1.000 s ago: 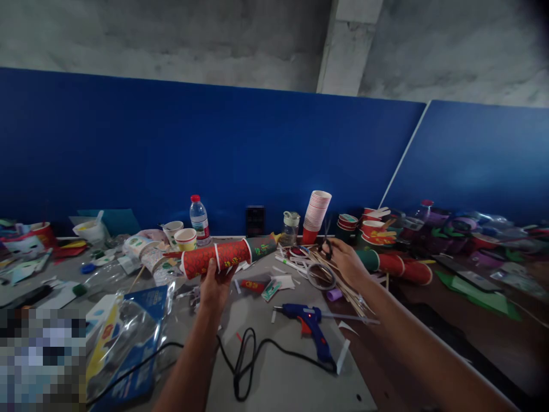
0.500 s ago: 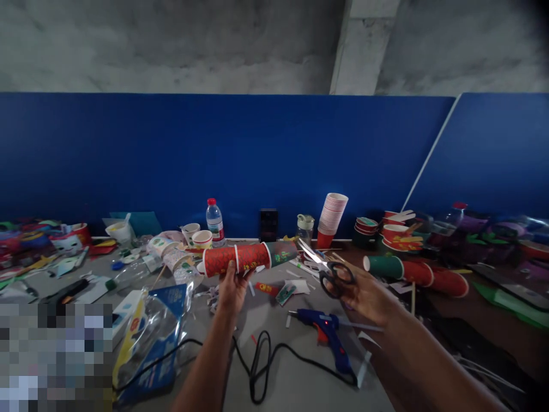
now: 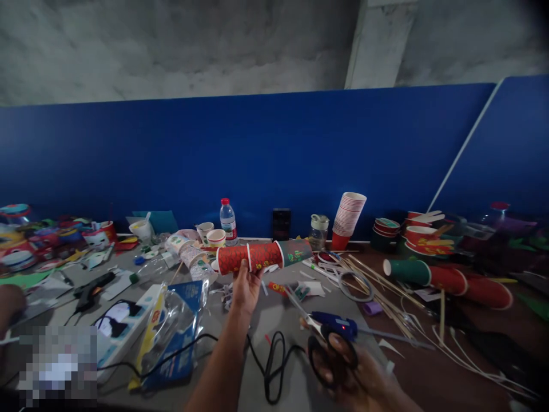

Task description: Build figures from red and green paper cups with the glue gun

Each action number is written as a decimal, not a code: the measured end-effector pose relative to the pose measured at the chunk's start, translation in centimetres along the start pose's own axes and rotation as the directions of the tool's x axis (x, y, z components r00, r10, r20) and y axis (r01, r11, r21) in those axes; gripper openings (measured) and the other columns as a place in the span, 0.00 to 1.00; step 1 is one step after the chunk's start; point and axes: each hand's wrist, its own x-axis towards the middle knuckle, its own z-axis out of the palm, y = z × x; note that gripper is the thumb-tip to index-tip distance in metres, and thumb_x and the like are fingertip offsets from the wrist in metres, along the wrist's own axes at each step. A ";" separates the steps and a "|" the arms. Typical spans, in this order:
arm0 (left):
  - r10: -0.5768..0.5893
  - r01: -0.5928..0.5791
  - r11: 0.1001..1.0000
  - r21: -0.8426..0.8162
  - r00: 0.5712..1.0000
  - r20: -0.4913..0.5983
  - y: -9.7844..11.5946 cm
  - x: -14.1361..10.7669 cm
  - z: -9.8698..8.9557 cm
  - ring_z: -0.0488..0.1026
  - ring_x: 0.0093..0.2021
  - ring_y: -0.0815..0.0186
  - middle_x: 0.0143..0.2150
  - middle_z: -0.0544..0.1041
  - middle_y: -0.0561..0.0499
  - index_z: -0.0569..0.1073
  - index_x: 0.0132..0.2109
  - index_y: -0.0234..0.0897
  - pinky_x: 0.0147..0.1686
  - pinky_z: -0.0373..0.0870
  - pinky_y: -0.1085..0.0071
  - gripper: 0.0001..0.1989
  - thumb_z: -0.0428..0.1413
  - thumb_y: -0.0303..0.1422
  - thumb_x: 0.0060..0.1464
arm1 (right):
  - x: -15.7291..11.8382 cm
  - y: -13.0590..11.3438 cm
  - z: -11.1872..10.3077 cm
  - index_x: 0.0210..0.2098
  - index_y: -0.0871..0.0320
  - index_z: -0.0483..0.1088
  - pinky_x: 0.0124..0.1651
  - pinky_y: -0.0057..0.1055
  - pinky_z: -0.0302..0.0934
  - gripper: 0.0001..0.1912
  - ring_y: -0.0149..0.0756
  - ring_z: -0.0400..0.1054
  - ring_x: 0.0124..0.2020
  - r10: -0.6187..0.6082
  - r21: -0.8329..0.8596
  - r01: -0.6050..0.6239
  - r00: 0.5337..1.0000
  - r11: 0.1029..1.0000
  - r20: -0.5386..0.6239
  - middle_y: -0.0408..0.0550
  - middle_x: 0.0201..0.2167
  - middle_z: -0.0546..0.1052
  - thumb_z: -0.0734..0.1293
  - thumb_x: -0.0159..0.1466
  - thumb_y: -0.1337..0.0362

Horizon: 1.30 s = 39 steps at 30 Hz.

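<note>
My left hand point(image 3: 245, 289) is closed around a row of joined paper cups point(image 3: 265, 257), two red patterned ones and a dark green one at the right end. The row is held level above the table. Lower and to the right, my right hand point(image 3: 355, 366), blurred by motion, has its fingers through the black handles of a pair of scissors point(image 3: 315, 325). The scissors' blades point up and left. Partly hidden behind the scissors lies a blue glue gun point(image 3: 338, 325) with a red light showing.
Further right lies another joined row of green and red cups point(image 3: 448, 278). A tall cup stack point(image 3: 349, 217) leans at the back beside a glass jar point(image 3: 318, 232). Wooden sticks point(image 3: 381, 292), a black cable point(image 3: 274, 366) and a power strip point(image 3: 128, 326) clutter the table. A person's hand shows at far left.
My right hand has moved down with the scissors, away from the green cup to in front of the glue gun. My left hand still holds the cups. The whole view has shifted slightly.
</note>
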 end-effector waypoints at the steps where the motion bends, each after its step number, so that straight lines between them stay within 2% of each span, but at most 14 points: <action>1: -0.002 0.002 1.000 -0.001 1.000 0.002 0.0 0.0 0.0 0.78 0.42 0.63 0.44 0.80 0.49 0.72 0.51 0.43 0.43 0.75 0.64 0.18 0.60 0.35 0.53 | 0.0 0.3 -0.2 0.32 0.55 0.76 0.25 0.23 0.61 0.20 0.26 0.66 0.19 0.024 -0.011 -0.024 1.000 1.000 -0.013 0.42 0.21 0.76 0.78 0.43 0.53; 4: -0.013 0.013 1.000 -0.002 1.000 0.008 -0.1 0.1 0.0 0.78 0.40 0.64 0.43 0.80 0.49 0.72 0.51 0.43 0.43 0.75 0.64 0.17 0.60 0.35 0.54 | -0.3 0.8 -0.6 0.38 0.54 0.75 0.22 0.21 0.55 0.22 0.25 0.63 0.18 0.035 -0.123 -0.030 0.999 0.992 0.041 0.42 0.19 0.74 0.75 0.49 0.49; 7: -0.021 0.021 1.000 0.000 1.000 0.007 -0.2 0.0 0.1 0.78 0.40 0.64 0.44 0.80 0.50 0.72 0.52 0.44 0.43 0.74 0.63 0.17 0.60 0.34 0.53 | -0.6 0.9 -0.3 0.45 0.56 0.73 0.22 0.21 0.51 0.29 0.25 0.62 0.19 -0.025 -0.271 0.067 0.988 0.960 0.155 0.46 0.23 0.76 0.73 0.50 0.46; 10: -0.022 0.022 1.000 0.005 1.000 0.016 -0.5 -0.1 0.1 0.78 0.40 0.64 0.44 0.80 0.49 0.71 0.52 0.44 0.44 0.74 0.63 0.19 0.60 0.33 0.53 | -0.2 0.7 1.1 0.46 0.57 0.72 0.24 0.20 0.49 0.31 0.23 0.60 0.21 -0.108 -0.354 0.170 0.976 0.920 0.189 0.45 0.26 0.75 0.75 0.49 0.47; 14: -0.011 0.010 1.000 0.025 0.999 0.039 -0.7 -0.4 0.1 0.77 0.45 0.62 0.46 0.80 0.49 0.70 0.53 0.44 0.46 0.74 0.63 0.21 0.61 0.34 0.51 | 1.3 0.4 3.3 0.39 0.61 0.72 0.25 0.19 0.49 0.29 0.23 0.59 0.23 -0.178 -0.415 0.226 0.972 0.881 0.153 0.43 0.23 0.72 0.76 0.46 0.48; 18: -0.010 0.009 0.999 0.037 0.999 0.052 -0.7 -0.4 0.1 0.76 0.48 0.61 0.48 0.79 0.48 0.69 0.54 0.46 0.46 0.74 0.63 0.22 0.61 0.35 0.52 | 2.6 0.2 4.5 0.41 0.61 0.69 0.19 0.21 0.38 0.30 0.22 0.54 0.18 -0.241 -0.472 0.270 0.963 0.839 0.122 0.44 0.23 0.74 0.75 0.46 0.48; 22: -0.025 0.024 0.999 0.042 0.999 0.028 -0.6 -0.4 0.2 0.75 0.49 0.61 0.49 0.78 0.48 0.69 0.55 0.44 0.48 0.73 0.63 0.21 0.60 0.35 0.53 | 3.2 0.0 4.7 0.42 0.62 0.69 0.18 0.22 0.36 0.30 0.21 0.51 0.17 -0.214 -0.485 0.228 0.973 0.844 0.084 0.46 0.24 0.76 0.75 0.46 0.50; 28: -0.058 0.056 0.998 0.036 0.998 0.040 -0.3 -0.6 0.6 0.77 0.46 0.61 0.48 0.79 0.48 0.70 0.55 0.43 0.47 0.74 0.62 0.20 0.59 0.35 0.55 | 3.7 -0.2 4.7 0.39 0.63 0.71 0.19 0.22 0.37 0.26 0.22 0.53 0.18 -0.297 -0.455 0.274 0.955 0.848 0.022 0.42 0.19 0.72 0.75 0.47 0.53; 39: -0.097 0.096 0.994 0.054 0.995 0.024 -0.3 -0.7 0.5 0.78 0.43 0.61 0.46 0.80 0.49 0.71 0.53 0.43 0.46 0.74 0.60 0.19 0.60 0.33 0.53 | 3.9 -0.1 5.4 0.36 0.62 0.70 0.22 0.24 0.38 0.26 0.24 0.53 0.19 -0.340 -0.513 0.288 0.940 0.808 -0.007 0.40 0.17 0.69 0.73 0.46 0.49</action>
